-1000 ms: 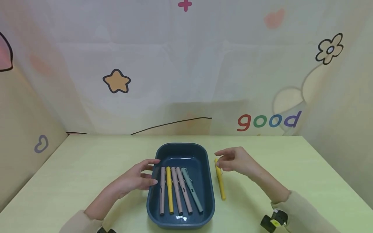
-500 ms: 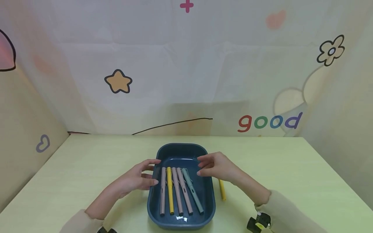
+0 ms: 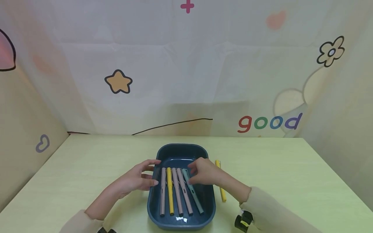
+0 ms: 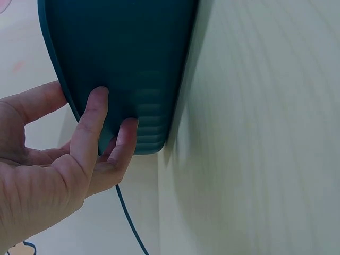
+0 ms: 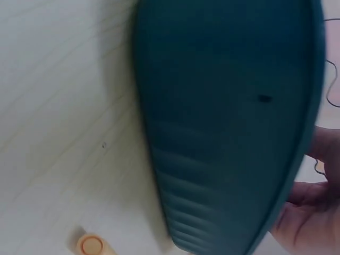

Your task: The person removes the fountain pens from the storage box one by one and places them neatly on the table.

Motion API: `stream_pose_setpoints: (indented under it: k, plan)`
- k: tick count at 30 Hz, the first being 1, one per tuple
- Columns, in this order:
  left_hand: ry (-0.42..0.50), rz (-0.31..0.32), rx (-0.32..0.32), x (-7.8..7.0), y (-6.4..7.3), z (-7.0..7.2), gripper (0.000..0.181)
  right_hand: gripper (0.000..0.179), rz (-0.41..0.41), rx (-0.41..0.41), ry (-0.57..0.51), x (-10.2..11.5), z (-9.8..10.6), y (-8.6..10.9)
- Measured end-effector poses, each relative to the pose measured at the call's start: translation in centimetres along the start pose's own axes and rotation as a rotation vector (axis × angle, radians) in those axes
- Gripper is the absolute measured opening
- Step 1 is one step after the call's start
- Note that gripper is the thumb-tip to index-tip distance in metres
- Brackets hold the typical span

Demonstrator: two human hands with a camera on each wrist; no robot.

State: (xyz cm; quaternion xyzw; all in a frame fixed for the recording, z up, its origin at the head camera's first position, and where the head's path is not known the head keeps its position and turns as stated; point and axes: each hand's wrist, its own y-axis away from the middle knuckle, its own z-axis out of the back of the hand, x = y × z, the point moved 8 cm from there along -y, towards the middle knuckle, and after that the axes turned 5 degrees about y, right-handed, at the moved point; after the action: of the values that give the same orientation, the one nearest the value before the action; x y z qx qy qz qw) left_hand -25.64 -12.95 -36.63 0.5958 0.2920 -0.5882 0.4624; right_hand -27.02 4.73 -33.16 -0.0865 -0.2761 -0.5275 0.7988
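A dark blue tray (image 3: pixel 209 207) stands on the table with several capped pens lying side by side in it. From the left these are a mauve pen (image 3: pixel 163 194), a yellow pen (image 3: pixel 170 191), two more mauve pens and a teal pen (image 3: pixel 194 195). My left hand (image 3: pixel 137 176) touches the tray's left side with spread fingers; in the left wrist view, fingertips (image 4: pixel 98 98) rest against its outer wall. Reaching over the right rim, my right hand (image 3: pixel 204 171) has thumb and bent fingers beside the teal pen's upper part, with no visible grip on it.
Outside the tray, to its right, a second yellow pen (image 3: pixel 222 194) lies on the table (image 3: pixel 262 168), partly behind my right wrist. A patterned cloth wall (image 3: pixel 163 84) rises at the table's back edge, with others at both sides.
My right hand has moved left and slightly nearer, from above the loose yellow pen, across the rim, to beside the teal pen. My left hand, the tray and its pens stay put.
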Motion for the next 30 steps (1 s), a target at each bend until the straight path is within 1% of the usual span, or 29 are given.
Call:
stream_pose_setpoints:
  k: [3, 7, 8, 10, 12, 16, 20, 30]
  plan:
    - [0.002, -0.001, 0.004, 0.1, 0.1, 0.1, 0.067, 0.041, 0.003, 0.012, 0.069, 0.3, -0.6, -0.4]
    - [0.008, -0.011, 0.01, 0.1, 0.0, 0.1, 0.066, 0.011, 0.05, -0.002, 0.182, 0.7, -1.1, -0.8]
    - [0.012, -0.013, 0.013, 0.2, 0.0, 0.1, 0.066, 0.011, 0.058, -0.006, 0.206, 0.7, -1.1, -0.9]
    - [0.012, -0.015, 0.018, 0.2, -0.1, 0.0, 0.066, 0.023, 0.052, -0.005, 0.253, 0.8, -1.3, -1.0]
    - [0.014, -0.013, 0.018, 0.2, -0.1, 0.0, 0.066, 0.025, 0.03, 0.008, 0.283, 0.7, -1.5, -1.1]
    - [0.015, 0.001, -0.002, 0.3, -0.2, 0.1, 0.066, 0.022, -0.035, 0.072, 0.304, 0.6, -2.1, -1.4]
    - [0.002, 0.014, -0.013, 0.2, -0.2, 0.2, 0.065, 0.018, -0.082, 0.118, 0.32, 0.4, -2.6, -1.5]
    - [-0.003, 0.008, -0.004, 0.2, -0.2, 0.0, 0.067, 0.015, -0.167, 0.138, 0.333, -0.1, -3.7, -1.4]
